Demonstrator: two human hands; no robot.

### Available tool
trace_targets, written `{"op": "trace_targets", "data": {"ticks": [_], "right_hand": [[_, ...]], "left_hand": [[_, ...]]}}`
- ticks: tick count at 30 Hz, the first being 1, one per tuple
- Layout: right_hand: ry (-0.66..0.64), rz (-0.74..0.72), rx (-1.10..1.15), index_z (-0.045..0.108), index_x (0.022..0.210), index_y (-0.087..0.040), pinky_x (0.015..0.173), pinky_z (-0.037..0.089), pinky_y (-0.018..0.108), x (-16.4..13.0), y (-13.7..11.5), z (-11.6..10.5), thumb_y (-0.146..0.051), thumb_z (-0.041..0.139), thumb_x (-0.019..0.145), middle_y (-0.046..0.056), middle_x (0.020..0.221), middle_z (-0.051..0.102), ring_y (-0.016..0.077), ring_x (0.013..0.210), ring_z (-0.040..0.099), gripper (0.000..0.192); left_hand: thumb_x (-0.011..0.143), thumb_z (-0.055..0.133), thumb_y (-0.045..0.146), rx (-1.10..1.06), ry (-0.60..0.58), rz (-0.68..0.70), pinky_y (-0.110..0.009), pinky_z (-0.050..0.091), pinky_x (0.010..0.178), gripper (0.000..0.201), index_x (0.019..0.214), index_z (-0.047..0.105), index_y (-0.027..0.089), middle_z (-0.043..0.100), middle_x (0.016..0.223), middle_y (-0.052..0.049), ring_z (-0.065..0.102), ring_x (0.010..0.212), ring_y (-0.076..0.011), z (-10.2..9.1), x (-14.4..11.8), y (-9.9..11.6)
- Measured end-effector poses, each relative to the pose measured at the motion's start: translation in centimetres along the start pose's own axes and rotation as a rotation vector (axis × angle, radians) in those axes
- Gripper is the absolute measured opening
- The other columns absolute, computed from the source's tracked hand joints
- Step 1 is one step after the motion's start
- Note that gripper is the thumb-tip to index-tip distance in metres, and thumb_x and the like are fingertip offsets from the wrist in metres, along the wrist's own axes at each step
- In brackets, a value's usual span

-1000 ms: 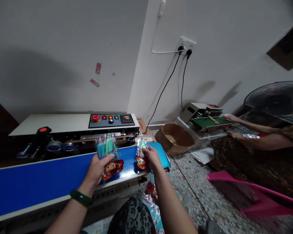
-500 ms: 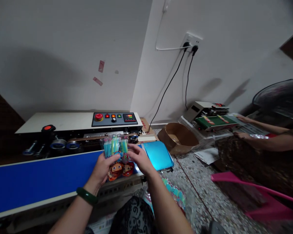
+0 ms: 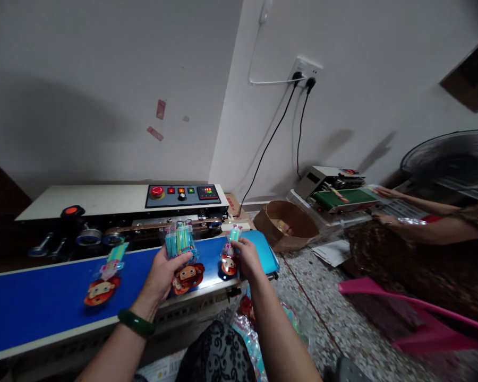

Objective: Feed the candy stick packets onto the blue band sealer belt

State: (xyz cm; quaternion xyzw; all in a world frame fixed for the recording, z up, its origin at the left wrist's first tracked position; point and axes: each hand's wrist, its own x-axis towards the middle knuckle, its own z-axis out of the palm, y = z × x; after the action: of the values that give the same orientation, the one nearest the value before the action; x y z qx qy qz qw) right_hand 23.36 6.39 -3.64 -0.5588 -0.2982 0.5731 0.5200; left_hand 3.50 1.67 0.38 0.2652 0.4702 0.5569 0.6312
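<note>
Packets stood upright in both hands over the blue belt [image 3: 56, 297].
Left hand [image 3: 162, 270] clenched a stack of packets [image 3: 180, 254]; right hand [image 3: 247, 257] pinched a single packet [image 3: 229, 254] at the belt's right end, nearer the sealer's intake.

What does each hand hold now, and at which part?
Left hand grips a stack of cartoon packets around its middle. Right hand pinches a single packet at its right edge, near the middle.
</note>
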Motion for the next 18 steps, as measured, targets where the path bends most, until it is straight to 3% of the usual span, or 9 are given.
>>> {"op": "trace_targets", "data": {"ticks": [6,10,12,14,16,18], "right_hand": [[-0.080,0.045,-0.139,0.053,0.052,-0.015,0.037,0.035,0.023,2.6,-0.8,0.6,-0.020,0.069,0.050,-0.001,0.042,0.052,0.0096,0.035,0.045,0.017],[-0.021,-0.062,-0.149,0.058,0.066,-0.014,0.044,0.039,0.020,1.8,-1.1,2.2,-0.031,0.068,0.057,0.000,0.055,0.058,0.0089,0.045,0.051,0.022],[-0.120,-0.119,-0.115,0.061,0.082,-0.016,0.053,0.043,0.022,0.2,-1.1,3.0,-0.038,0.064,0.064,0.003,0.071,0.063,0.0117,0.061,0.058,0.028],[-0.320,-0.145,-0.081,0.061,0.092,-0.018,0.062,0.046,0.024,-1.7,-0.9,3.8,-0.038,0.063,0.066,0.003,0.084,0.065,0.0145,0.075,0.059,0.033],[-0.448,-0.159,-0.056,0.063,0.089,-0.019,0.067,0.045,0.025,-3.3,-0.6,4.6,-0.034,0.066,0.063,0.002,0.085,0.065,0.0150,0.078,0.059,0.029],[-0.432,-0.182,-0.028,0.065,0.080,-0.018,0.068,0.044,0.024,-4.2,-0.3,5.2,-0.030,0.068,0.061,0.000,0.079,0.065,0.0136,0.073,0.058,0.022]], "left_hand": [[0.052,0.074,0.021,-0.005,-0.012,-0.024,-0.031,0.050,0.062,0.036,0.083,0.059,0.012,0.068,0.072,-0.005,0.062,0.062,-0.0180,-0.1,0.0,-0.2],[0.053,0.073,0.020,-0.024,-0.030,-0.013,-0.032,0.050,0.064,0.036,0.085,0.059,0.011,0.068,0.076,-0.006,0.063,0.064,-0.0188,0.0,0.1,-0.4],[0.054,0.073,0.020,-0.033,-0.043,-0.015,-0.034,0.050,0.065,0.038,0.088,0.059,0.011,0.068,0.077,-0.007,0.063,0.065,-0.0201,0.2,0.1,-0.4],[0.054,0.073,0.020,-0.027,-0.051,-0.017,-0.034,0.050,0.066,0.039,0.090,0.058,0.011,0.069,0.078,-0.007,0.063,0.066,-0.0209,0.3,0.2,-0.5],[0.054,0.073,0.019,-0.017,-0.054,-0.016,-0.033,0.050,0.066,0.039,0.090,0.059,0.011,0.069,0.078,-0.007,0.063,0.067,-0.0205,0.5,0.2,-0.7],[0.054,0.073,0.018,-0.010,-0.061,-0.018,-0.032,0.049,0.068,0.039,0.090,0.060,0.011,0.069,0.079,-0.006,0.063,0.069,-0.0200,0.6,0.2,-0.9]]}}
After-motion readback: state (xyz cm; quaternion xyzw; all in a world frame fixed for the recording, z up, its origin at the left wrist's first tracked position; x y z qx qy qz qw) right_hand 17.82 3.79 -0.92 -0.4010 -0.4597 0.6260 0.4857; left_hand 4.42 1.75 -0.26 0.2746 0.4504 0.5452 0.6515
